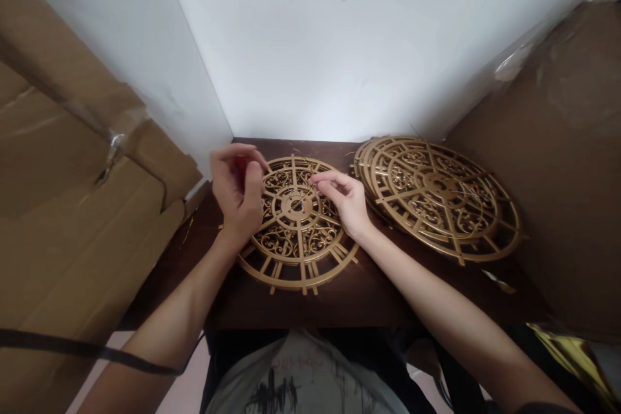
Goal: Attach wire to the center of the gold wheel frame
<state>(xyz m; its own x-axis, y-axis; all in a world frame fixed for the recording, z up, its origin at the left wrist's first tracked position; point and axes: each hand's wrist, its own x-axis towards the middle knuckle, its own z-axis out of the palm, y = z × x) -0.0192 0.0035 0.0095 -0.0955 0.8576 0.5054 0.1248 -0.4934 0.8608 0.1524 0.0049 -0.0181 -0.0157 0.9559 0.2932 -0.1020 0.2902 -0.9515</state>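
The head view showed the right hand (347, 202) pinching a thin wire (306, 192) between thumb and index finger, its forearm slanting in from the lower right. The gold openwork disc (304, 263) lay flat beneath that pinch. Left of the grip, the left hand (239, 191) was raised at the disc's left side, fingers curled and thumb up; whether it grasped anything could not be told. Similar stacked discs (436, 186) lay right of the pinch.

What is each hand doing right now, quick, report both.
Left hand: fingers curled; whether it is empty or holding something cannot be told.
Right hand: closed, thumb and forefinger pinching a thin wire.
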